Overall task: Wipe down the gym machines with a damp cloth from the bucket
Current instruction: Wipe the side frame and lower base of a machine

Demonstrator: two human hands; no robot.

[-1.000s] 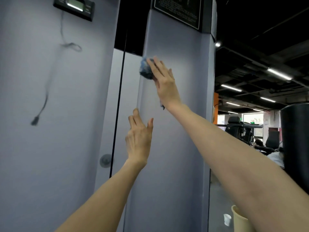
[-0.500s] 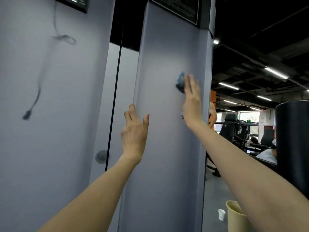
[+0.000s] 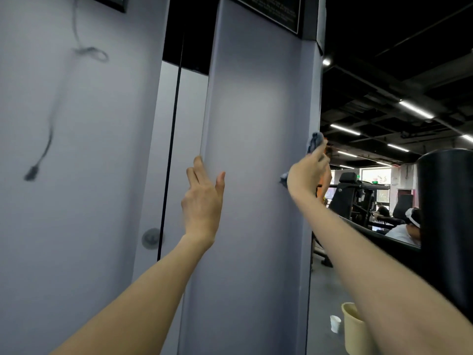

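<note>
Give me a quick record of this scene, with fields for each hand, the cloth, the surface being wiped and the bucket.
grey panel: upright machine cover, facing the camera
blue cloth: bunched, against the grey panel's right edge
right grip: hand holds the blue cloth
left grip: hand open, fingertips at the grey panel's left edge
bucket: beige, on the floor lower right, white cup beside it

Matt, smooth grey machine panel [image 3: 256, 175]; crumpled blue cloth [image 3: 315, 141]; seemingly plastic cream bucket [image 3: 354, 329].
</note>
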